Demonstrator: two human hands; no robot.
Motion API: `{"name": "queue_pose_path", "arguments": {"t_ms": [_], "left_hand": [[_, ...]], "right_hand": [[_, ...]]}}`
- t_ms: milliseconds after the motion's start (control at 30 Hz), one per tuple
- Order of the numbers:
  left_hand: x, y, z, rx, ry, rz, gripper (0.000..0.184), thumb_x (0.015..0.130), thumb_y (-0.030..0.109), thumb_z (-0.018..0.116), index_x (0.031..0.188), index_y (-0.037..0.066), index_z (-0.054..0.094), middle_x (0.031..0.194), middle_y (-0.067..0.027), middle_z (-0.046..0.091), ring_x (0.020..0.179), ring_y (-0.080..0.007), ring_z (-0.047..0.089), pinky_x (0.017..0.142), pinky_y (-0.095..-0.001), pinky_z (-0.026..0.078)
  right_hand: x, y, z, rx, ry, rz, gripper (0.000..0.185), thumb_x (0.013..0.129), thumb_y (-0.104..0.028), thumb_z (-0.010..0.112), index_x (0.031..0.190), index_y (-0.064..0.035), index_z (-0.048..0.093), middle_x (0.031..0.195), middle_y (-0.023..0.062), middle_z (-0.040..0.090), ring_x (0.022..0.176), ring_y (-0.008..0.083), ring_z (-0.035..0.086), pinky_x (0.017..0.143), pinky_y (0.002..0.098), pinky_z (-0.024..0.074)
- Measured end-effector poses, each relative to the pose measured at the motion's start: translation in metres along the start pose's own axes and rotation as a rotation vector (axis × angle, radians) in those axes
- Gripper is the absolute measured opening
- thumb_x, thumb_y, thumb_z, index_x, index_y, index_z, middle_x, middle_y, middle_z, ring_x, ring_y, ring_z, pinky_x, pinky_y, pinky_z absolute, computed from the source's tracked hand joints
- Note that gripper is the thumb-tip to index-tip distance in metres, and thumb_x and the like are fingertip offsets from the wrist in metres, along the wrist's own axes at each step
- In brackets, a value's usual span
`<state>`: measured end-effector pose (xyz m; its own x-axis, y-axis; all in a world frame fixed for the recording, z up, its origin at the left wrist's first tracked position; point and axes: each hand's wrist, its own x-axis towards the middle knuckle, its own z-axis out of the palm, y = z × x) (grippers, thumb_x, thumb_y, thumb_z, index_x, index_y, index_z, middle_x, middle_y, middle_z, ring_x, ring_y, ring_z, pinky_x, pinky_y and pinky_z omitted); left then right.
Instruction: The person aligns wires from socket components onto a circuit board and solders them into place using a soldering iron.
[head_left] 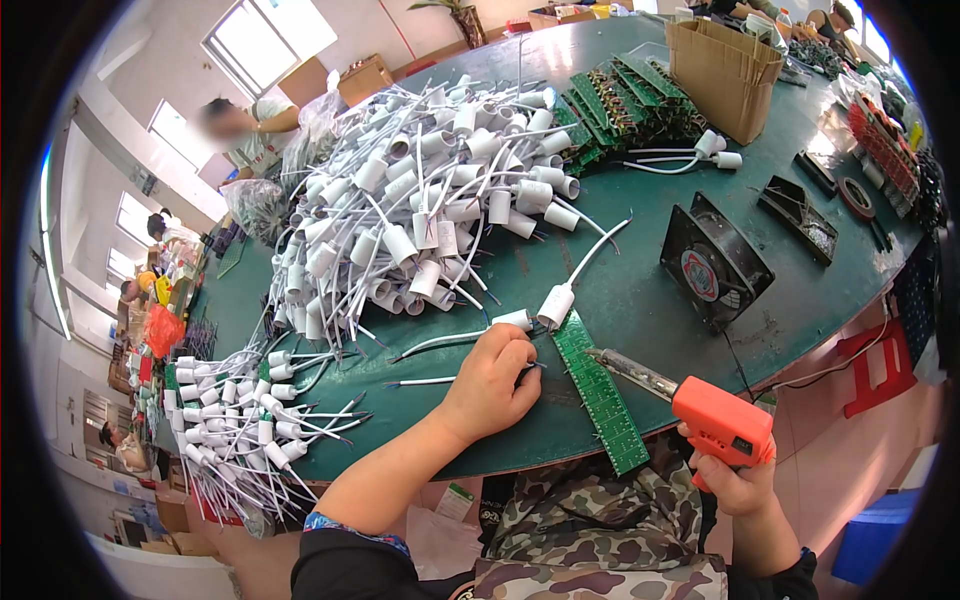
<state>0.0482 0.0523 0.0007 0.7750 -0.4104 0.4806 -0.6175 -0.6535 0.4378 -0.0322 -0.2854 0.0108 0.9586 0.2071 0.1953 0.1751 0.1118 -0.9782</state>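
My left hand (497, 378) is closed round a white cable, whose end points left over the green table. Just above its knuckles lies a white cylindrical holder (513, 320) with its cable. Another white holder (555, 305) touches the top end of a long green circuit board (600, 395), its cable running up and right. My right hand (735, 478) grips the handle of a red soldering gun (722, 420). The metal tip of the gun is over the upper part of the board; whether it touches cannot be made out.
A big heap of white holders (425, 190) and a smaller pile (235, 410) lie left. Stacked green boards (625, 105), a cardboard box (722, 75), a black fan (715, 262) and a black tray (797, 218) stand behind and right. Other people are in the left background.
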Motion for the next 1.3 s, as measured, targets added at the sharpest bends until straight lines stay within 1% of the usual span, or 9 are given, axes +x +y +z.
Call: {"name": "queue_pose_path", "arguments": {"t_ms": [300, 600, 900, 1200, 1300], "left_hand": [[0.0, 0.0009, -0.0022, -0.065, -0.025, -0.015, 0.023, 0.078, -0.004, 0.069, 0.096, 0.002, 0.056, 0.104, -0.0158, 0.058, 0.086, -0.0298, 0.06, 0.073, -0.0367, 0.053], [0.0, -0.0026, -0.0007, -0.093, -0.004, -0.034, 0.022, 0.077, -0.004, 0.069, 0.094, 0.002, 0.056, 0.103, -0.0153, 0.06, 0.078, -0.0272, 0.061, 0.068, -0.0351, 0.053], [0.0033, -0.001, -0.0007, -0.111, 0.025, -0.054, 0.021, 0.076, -0.004, 0.067, 0.092, 0.001, 0.055, 0.102, -0.0149, 0.06, 0.078, -0.0266, 0.061, 0.068, -0.0339, 0.053], [0.0031, -0.0013, 0.0018, -0.146, 0.008, -0.076, 0.018, 0.077, -0.004, 0.068, 0.091, 0.0, 0.057, 0.102, -0.0144, 0.06, 0.076, -0.0227, 0.061, 0.063, -0.0313, 0.052], [0.0046, 0.0, 0.0018, -0.149, 0.022, -0.093, 0.016, 0.078, -0.004, 0.068, 0.09, 0.0, 0.059, 0.101, -0.0141, 0.061, 0.077, -0.024, 0.061, 0.064, -0.0322, 0.053]], "right_hand": [[0.0004, 0.0001, -0.0001, -0.033, -0.006, -0.002, 0.04, 0.084, -0.006, 0.073, 0.122, 0.0041, 0.064, 0.109, 0.0159, 0.075, 0.092, 0.0223, 0.074, 0.084, 0.0325, 0.0567], [0.0002, -0.0013, 0.0011, -0.026, 0.008, 0.028, 0.041, 0.084, -0.007, 0.074, 0.123, 0.0039, 0.064, 0.108, 0.0155, 0.075, 0.092, 0.0215, 0.073, 0.083, 0.0318, 0.0563], [0.0002, 0.0009, 0.0003, -0.028, -0.001, 0.017, 0.041, 0.084, -0.006, 0.073, 0.123, 0.0039, 0.064, 0.109, 0.016, 0.075, 0.092, 0.0218, 0.073, 0.083, 0.0316, 0.0562], [0.0, 0.0033, -0.0023, -0.033, -0.015, 0.005, 0.041, 0.084, -0.005, 0.073, 0.122, 0.0036, 0.063, 0.109, 0.016, 0.075, 0.092, 0.0217, 0.073, 0.083, 0.0319, 0.0562], [0.0003, 0.005, -0.0022, -0.017, -0.02, 0.003, 0.041, 0.083, -0.004, 0.073, 0.123, 0.0037, 0.063, 0.109, 0.0161, 0.074, 0.092, 0.0218, 0.073, 0.083, 0.0321, 0.0562]]}}
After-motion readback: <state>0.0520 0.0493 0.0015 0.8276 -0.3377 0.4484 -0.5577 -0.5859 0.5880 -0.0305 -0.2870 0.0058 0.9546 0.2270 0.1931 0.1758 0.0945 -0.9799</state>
